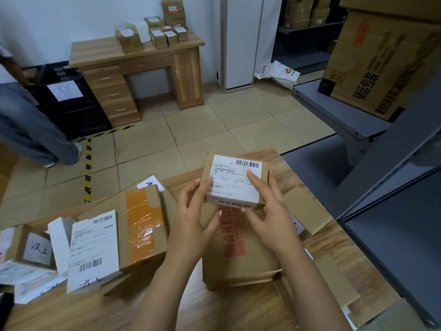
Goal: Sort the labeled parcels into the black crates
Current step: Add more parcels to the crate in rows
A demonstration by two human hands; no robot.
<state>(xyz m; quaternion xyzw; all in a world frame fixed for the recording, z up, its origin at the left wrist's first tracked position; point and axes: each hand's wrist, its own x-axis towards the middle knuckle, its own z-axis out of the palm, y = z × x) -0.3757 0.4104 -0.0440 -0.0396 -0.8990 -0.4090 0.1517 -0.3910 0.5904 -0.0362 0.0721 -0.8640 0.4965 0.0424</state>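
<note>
Holding a small labelled parcel (235,181) in both grips, I have it lifted just above the near wooden bench (83,314), tilted so its white shipping label (238,172) faces me. The left grip (194,211) curls round the parcel's left edge, with the thumb against the near side. The right grip (269,211) clasps the right edge, with the forefinger lying across the label.

Below the parcel sits a larger box with red lettering (236,256). To the left of that is a box with orange tape (143,223). A black crate (71,108), with a handwritten paper sign (65,90) on its side, stands on the floor (191,130) at the far left, well apart from me.

I judge the parcel light and stiff: plain cardboard, small enough for one grip. The label looks smooth and may be slippery, so the bare cardboard edges on opposite sides seem the safer hold.
</note>
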